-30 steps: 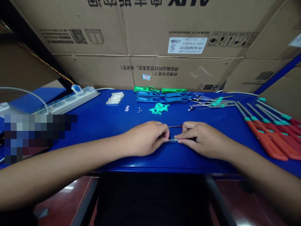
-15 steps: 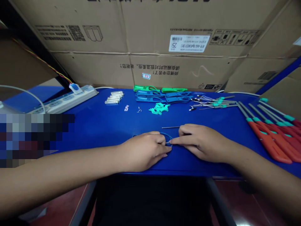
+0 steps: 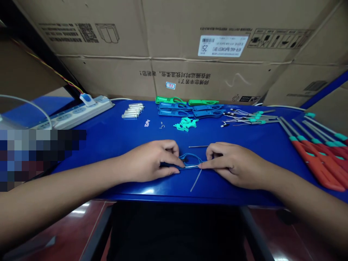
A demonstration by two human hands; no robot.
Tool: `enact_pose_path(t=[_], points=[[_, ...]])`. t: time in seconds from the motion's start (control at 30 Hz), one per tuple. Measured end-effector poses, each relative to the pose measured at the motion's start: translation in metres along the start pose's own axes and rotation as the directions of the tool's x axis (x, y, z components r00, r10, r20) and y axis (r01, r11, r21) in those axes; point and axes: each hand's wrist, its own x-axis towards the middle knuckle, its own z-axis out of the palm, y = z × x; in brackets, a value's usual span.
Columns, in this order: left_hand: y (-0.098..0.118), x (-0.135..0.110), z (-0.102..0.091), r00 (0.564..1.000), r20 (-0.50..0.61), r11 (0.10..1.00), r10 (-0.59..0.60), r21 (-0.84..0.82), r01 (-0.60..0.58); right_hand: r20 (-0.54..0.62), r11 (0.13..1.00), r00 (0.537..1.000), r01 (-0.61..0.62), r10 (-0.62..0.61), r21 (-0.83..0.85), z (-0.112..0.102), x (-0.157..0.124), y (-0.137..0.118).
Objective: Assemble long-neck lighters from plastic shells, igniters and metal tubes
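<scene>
A blue lighter casing half [image 3: 193,156] with an oval loop lies on the table between my hands. My left hand [image 3: 160,159] is closed on its left part, thumb and forefinger pinching near a white wire [image 3: 191,166] along the loop's lower edge. My right hand [image 3: 235,163] presses a fingertip at the wire's right end. From its curled fingers a thin metal rod [image 3: 198,146], like a screwdriver shaft, points left; its other end is hidden. A thin pale strip [image 3: 195,181] slants down from the casing toward the table's front edge.
Clear cylinders [image 3: 132,111], small white parts [image 3: 147,123], teal trigger pieces [image 3: 186,124], blue casings [image 3: 174,109] and green casings [image 3: 168,99] lie behind. Wired metal tubes [image 3: 252,117] and red lighters [image 3: 317,159] are right. A power strip [image 3: 73,114] stands left, a cardboard box [image 3: 174,65] behind.
My left hand has shifted left and lifted its fingers back, exposing the casing's loop, the white wire and the pale strip. My right hand stays nearly in place with the rod.
</scene>
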Motion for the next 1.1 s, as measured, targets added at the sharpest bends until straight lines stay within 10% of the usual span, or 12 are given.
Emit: enact_pose_path(t=[1.1], points=[[-0.004, 0.001, -0.003, 0.986, 0.067, 0.981, 0.153, 0.108, -0.16, -0.144, 0.991, 0.981, -0.131, 0.133, 0.021, 0.016, 0.011, -0.024]])
